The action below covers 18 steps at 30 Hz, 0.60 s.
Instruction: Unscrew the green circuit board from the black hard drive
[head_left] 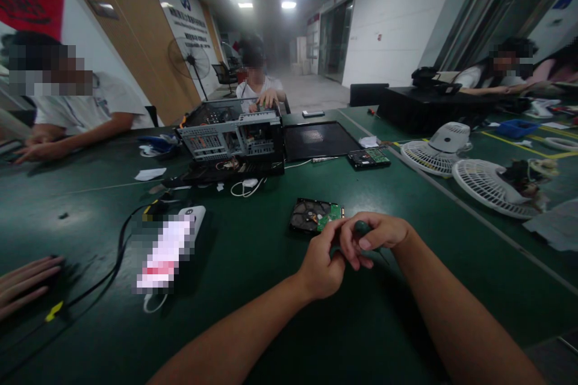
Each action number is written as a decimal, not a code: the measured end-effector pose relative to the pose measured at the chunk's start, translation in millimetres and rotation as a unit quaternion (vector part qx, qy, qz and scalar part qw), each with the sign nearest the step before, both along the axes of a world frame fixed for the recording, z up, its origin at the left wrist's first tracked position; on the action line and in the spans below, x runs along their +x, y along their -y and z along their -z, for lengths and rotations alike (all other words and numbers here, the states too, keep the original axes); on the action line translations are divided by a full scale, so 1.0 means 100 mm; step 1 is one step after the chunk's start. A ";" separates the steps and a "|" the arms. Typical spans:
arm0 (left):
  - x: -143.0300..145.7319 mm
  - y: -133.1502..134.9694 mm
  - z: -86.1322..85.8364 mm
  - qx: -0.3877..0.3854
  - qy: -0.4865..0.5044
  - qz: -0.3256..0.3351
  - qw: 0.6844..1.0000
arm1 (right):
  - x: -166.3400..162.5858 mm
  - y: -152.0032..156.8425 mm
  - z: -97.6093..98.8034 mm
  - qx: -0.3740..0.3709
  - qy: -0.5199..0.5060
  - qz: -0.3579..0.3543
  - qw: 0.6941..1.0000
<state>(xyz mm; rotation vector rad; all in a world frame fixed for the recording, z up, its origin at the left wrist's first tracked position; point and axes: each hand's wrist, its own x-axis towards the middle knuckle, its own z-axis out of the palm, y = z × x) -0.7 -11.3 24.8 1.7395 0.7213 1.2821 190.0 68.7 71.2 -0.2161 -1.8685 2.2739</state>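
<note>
A hard drive [316,215] lies flat on the green table, its green circuit board facing up. My right hand [379,233] is closed around a screwdriver [362,228] with a dark green handle; its thin shaft points down and to the right. Against the fingers of that hand rests my left hand [321,264], its own fingers curled and pressed together. Whatever those left fingers may hold is hidden. Both hands are just in front of the drive's near right corner.
Beyond the drive stands an opened computer case [230,138], with a person behind it. A second hard drive [369,158] lies near a black panel [320,139]. White fan parts [494,186] are on the right. At left are a phone [169,249], a black cable [120,252] and another person's hand [27,283].
</note>
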 end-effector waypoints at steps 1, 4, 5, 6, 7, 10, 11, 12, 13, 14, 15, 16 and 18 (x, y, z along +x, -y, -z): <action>0.00 0.01 0.00 -0.003 -0.009 -0.017 1.000 | 0.04 -0.02 0.00 0.004 -0.008 0.033 0.999; -0.01 0.05 -0.01 -0.029 -0.088 -0.078 0.993 | 0.18 -0.11 0.00 0.010 -0.057 0.228 0.972; 0.00 0.06 -0.01 -0.037 -0.132 -0.098 0.986 | 0.22 -0.15 0.00 -0.005 -0.088 0.303 0.949; 0.00 0.07 -0.01 -0.040 -0.181 -0.114 0.976 | 0.24 -0.18 0.00 -0.017 -0.104 0.375 0.921; 0.00 0.07 0.00 -0.042 -0.231 -0.123 0.964 | 0.26 -0.21 0.01 -0.021 -0.109 0.434 0.894; 0.01 0.05 0.01 -0.050 -0.368 -0.148 0.917 | 0.24 -0.26 0.00 -0.020 -0.108 0.520 0.847; 0.01 0.03 0.01 -0.054 -0.410 -0.158 0.897 | 0.21 -0.26 -0.01 -0.024 -0.115 0.523 0.844; 0.01 0.01 0.01 -0.056 -0.449 -0.173 0.875 | 0.17 -0.26 -0.03 -0.034 -0.130 0.521 0.843; 0.02 -0.01 0.02 -0.055 -0.482 -0.191 0.853 | 0.13 -0.25 -0.04 -0.049 -0.146 0.514 0.844; 0.01 -0.03 0.02 -0.052 -0.510 -0.207 0.834 | 0.08 -0.24 -0.05 -0.068 -0.162 0.502 0.847; 0.01 -0.05 0.01 -0.048 -0.530 -0.217 0.818 | 0.04 -0.23 -0.06 -0.084 -0.180 0.494 0.847; 0.01 -0.06 0.01 -0.045 -0.543 -0.223 0.808 | 0.00 -0.22 -0.07 -0.096 -0.199 0.490 0.843; 0.01 -0.08 0.00 -0.038 -0.557 -0.225 0.799 | -0.07 -0.20 -0.07 -0.109 -0.229 0.491 0.833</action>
